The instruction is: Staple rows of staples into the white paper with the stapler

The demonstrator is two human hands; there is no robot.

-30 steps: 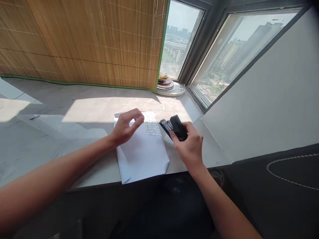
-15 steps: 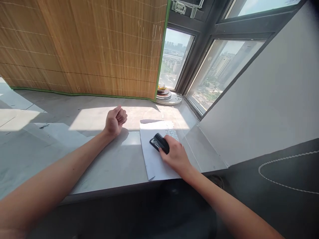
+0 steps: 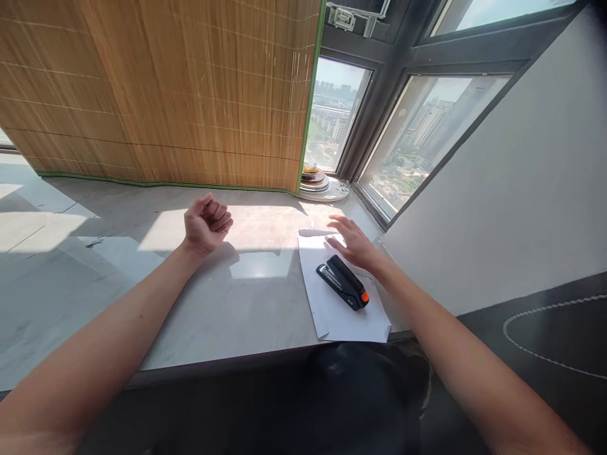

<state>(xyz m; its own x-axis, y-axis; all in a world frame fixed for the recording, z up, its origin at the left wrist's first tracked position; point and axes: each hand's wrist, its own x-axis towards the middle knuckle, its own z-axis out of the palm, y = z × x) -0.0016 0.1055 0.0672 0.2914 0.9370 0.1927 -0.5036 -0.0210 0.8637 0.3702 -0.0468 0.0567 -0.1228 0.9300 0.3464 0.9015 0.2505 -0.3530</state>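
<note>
A black stapler (image 3: 343, 282) with an orange end lies on a white sheet of paper (image 3: 339, 316) at the front edge of a grey stone sill (image 3: 213, 309). My right hand (image 3: 353, 243) hovers just beyond the stapler over the far part of the paper, fingers stretched out, holding nothing. My left hand (image 3: 206, 224) is curled into a loose fist above the sill, well to the left of the paper; whether anything is in it is hidden.
A bamboo blind (image 3: 165, 95) covers the wall behind the sill. A stack of plates (image 3: 315, 180) stands in the far corner by the window (image 3: 417, 139). A white wall panel (image 3: 512, 183) rises on the right. A small dark object (image 3: 95, 241) lies far left.
My right hand let go of the stapler, which now lies on the paper, and reached past it with fingers spread. My left hand left the paper earlier and stays fisted.
</note>
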